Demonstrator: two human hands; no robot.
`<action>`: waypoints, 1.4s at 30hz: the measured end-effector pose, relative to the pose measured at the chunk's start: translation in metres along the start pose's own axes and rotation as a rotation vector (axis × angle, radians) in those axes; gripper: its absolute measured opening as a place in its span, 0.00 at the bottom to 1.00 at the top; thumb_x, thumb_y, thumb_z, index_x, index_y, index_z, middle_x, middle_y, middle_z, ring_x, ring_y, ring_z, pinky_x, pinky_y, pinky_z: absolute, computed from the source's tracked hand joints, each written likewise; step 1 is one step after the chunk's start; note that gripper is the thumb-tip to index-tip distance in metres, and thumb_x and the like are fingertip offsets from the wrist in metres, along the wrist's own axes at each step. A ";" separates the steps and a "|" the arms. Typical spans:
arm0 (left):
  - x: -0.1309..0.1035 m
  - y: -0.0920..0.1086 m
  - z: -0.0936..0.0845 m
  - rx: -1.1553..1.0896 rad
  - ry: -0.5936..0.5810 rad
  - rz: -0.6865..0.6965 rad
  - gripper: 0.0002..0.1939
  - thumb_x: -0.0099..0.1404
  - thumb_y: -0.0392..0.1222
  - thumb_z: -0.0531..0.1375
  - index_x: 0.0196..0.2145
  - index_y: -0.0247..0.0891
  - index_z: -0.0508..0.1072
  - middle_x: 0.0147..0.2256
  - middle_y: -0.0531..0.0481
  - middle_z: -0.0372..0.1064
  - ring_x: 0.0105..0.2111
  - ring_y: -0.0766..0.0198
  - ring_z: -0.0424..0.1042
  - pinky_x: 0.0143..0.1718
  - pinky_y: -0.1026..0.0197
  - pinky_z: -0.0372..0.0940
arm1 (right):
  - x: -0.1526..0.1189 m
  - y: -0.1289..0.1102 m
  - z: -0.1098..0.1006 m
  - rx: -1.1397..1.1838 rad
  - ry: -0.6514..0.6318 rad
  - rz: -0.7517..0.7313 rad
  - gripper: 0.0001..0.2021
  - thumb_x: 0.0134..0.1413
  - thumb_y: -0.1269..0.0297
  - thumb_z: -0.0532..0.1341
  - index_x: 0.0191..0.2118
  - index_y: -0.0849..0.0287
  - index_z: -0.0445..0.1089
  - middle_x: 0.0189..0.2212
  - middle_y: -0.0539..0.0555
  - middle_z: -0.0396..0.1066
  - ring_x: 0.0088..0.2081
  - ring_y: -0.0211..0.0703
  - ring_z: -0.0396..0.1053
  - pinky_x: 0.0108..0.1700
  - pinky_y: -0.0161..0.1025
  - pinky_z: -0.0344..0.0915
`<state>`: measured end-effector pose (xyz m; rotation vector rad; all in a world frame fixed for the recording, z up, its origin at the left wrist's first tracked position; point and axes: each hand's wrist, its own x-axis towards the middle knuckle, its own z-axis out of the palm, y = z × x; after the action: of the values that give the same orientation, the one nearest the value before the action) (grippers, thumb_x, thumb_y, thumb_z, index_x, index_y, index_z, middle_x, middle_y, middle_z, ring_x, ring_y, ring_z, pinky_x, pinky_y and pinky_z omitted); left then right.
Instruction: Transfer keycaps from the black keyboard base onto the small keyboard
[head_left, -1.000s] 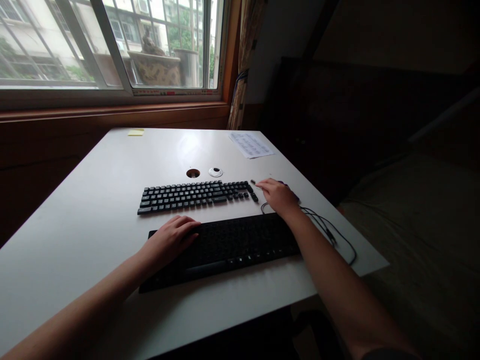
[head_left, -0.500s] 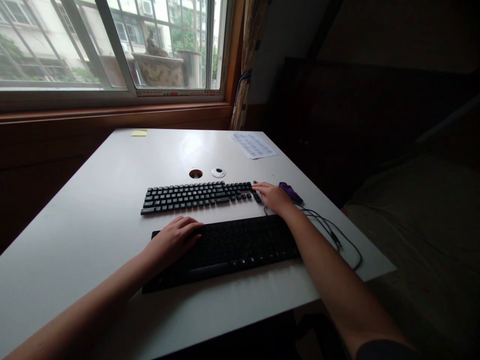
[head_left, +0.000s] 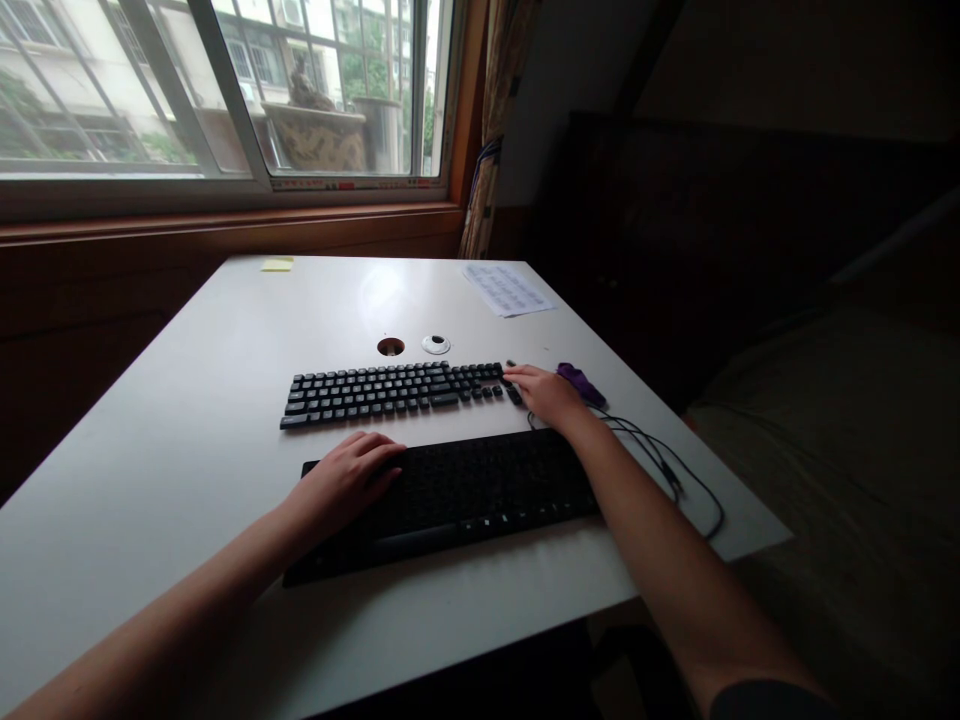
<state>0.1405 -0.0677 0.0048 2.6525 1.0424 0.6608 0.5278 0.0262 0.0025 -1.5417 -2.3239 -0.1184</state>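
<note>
Keyboard (head_left: 480, 490) partly behind hands (head_left: 352, 468) (head_left: 553, 396), right grip unclear

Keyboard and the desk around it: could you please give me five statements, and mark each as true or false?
1. The left hand touches the keyboard. True.
2. The loose keys are piled in a heap. False: they lie in rows.
3. The right hand is at the right end of the loose keys. True.
4. The cable lies left of the keyboard. False: it lies on the right.
5. The yellow note is beside the papers. False: they lie near opposite far corners.
</note>
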 end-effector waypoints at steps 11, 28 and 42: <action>-0.001 -0.001 0.001 0.002 -0.001 0.007 0.15 0.71 0.44 0.54 0.52 0.40 0.71 0.46 0.44 0.71 0.45 0.57 0.70 0.48 0.51 0.69 | -0.001 -0.011 -0.006 -0.048 -0.028 0.037 0.21 0.57 0.74 0.55 0.51 0.48 0.75 0.55 0.47 0.71 0.49 0.44 0.73 0.50 0.41 0.71; -0.001 0.000 0.001 -0.001 -0.015 0.002 0.15 0.71 0.43 0.54 0.52 0.39 0.70 0.47 0.44 0.71 0.45 0.57 0.70 0.49 0.52 0.69 | -0.003 -0.009 -0.012 0.043 0.096 0.052 0.19 0.58 0.73 0.55 0.51 0.50 0.74 0.52 0.49 0.72 0.48 0.43 0.73 0.53 0.40 0.69; 0.000 0.001 -0.001 -0.002 0.015 0.016 0.14 0.71 0.43 0.54 0.52 0.40 0.71 0.45 0.44 0.71 0.44 0.57 0.71 0.47 0.53 0.70 | -0.030 -0.015 -0.019 0.084 0.020 0.098 0.12 0.59 0.63 0.60 0.47 0.50 0.76 0.45 0.52 0.74 0.42 0.44 0.74 0.50 0.39 0.68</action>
<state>0.1408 -0.0685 0.0066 2.6608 1.0251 0.6857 0.5297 -0.0112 0.0124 -1.6018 -2.2049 -0.0118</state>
